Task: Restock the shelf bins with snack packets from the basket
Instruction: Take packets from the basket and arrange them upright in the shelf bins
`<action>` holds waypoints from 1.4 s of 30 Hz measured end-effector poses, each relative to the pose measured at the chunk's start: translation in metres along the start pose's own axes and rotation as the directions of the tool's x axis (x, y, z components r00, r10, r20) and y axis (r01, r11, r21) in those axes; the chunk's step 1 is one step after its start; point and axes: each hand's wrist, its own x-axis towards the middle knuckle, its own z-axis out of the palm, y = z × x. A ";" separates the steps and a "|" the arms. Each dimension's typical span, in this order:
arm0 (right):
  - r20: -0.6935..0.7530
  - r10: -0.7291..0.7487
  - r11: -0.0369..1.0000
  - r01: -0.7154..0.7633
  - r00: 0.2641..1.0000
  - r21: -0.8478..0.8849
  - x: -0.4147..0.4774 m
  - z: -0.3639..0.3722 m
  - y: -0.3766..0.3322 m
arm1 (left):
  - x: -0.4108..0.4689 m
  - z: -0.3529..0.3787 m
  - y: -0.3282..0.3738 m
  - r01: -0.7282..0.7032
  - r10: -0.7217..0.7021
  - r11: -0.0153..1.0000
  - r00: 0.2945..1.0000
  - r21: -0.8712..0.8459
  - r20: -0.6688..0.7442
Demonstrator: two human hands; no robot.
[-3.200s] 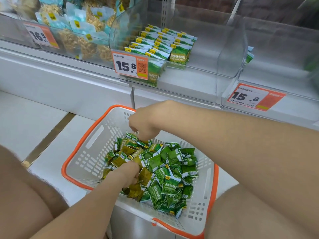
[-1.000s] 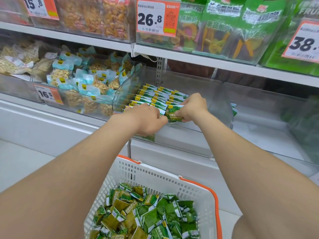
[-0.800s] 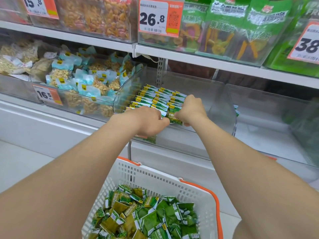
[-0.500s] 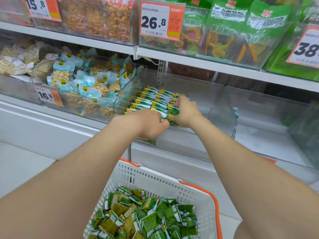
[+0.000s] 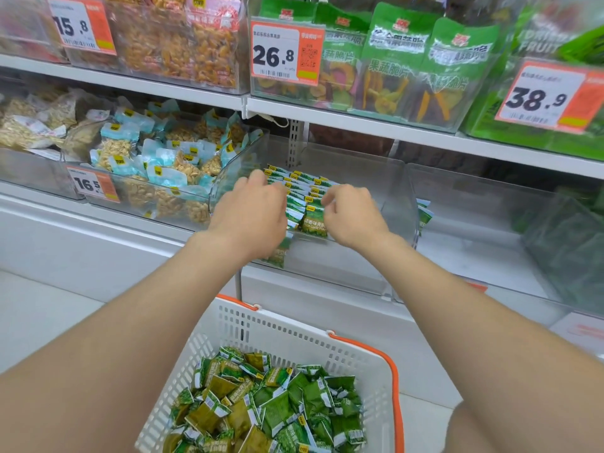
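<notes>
Two hands of ours reach into the clear shelf bin, over the rows of green snack packets standing upright in its left part. Our left hand hovers palm down over the left rows, fingers loosely curled; we cannot tell whether it grips anything underneath. Our right hand sits just right of the front packet, fingers bent and slightly apart, with nothing clearly pinched between them. Below, the white basket with its orange rim holds a loose heap of more green packets. Left of our bin, a neighbouring bin is piled with pale blue nut packs, behind a price tag reading 16.5.
</notes>
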 end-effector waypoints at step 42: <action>0.872 -0.161 0.641 0.721 0.462 -0.264 -0.129 0.066 -0.052 | -0.215 0.273 -0.006 0.174 -0.109 0.984 0.434 0.036 0.894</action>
